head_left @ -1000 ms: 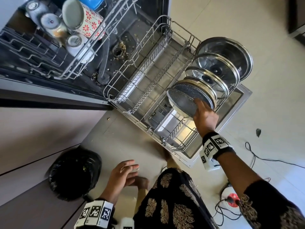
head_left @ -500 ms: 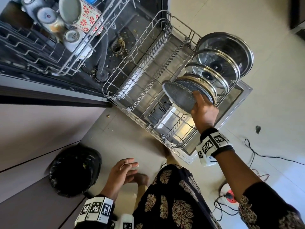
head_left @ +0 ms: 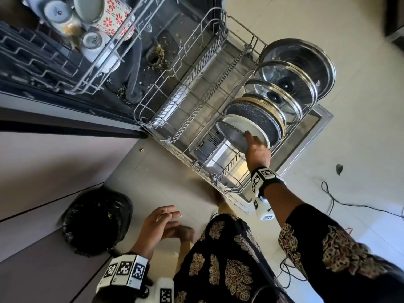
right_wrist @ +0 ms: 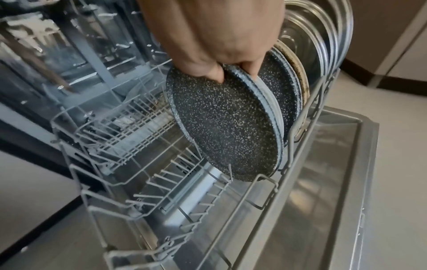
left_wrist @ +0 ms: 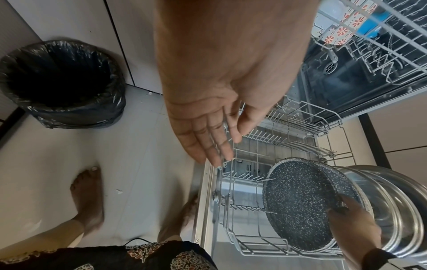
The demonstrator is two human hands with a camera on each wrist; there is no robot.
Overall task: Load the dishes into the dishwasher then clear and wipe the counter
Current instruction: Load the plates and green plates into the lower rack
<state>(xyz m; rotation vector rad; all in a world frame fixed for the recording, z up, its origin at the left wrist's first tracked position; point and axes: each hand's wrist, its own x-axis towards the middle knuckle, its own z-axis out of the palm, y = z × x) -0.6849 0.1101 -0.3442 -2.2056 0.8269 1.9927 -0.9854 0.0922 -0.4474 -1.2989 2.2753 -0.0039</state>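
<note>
Loading step in hand: the right hand (head_left: 258, 149) pinches the top rim of a dark speckled plate (right_wrist: 226, 126), thumb on its speckled face and fingers curled behind, and holds it on edge in the lower rack (head_left: 175, 119) of the open dishwasher. The plate's bottom edge sits down among the tines at the rack's outer end, just beside a second speckled plate (head_left: 255, 121); the two lean apart at the top, pale underside showing between them. Whether the held plate is fully seated in a slot I cannot tell. Beyond the second plate stand a brownish-rimmed dish, glass lids (head_left: 284, 84) and a large steel plate (head_left: 306, 64), all upright in a row at that same end of the rack. Judgement: next move calls for settling the plate upright between two tines, then letting go without knocking its neighbour. The rest of the lower rack, toward the machine, is bare tines. The left hand (head_left: 159, 224) hangs free over the floor near the rack's front corner, fingers straight and loose, holding nothing. Above the rack's inner end, the upper rack (head_left: 65, 68) carries mugs, one with a red flower print (head_left: 111, 14). A bin with black liner (head_left: 96, 221) stands on the floor against the cabinets, well apart from the rack; cables trail on the floor on the other side. Nothing blocks the slot itself. No worktop in view.
</note>
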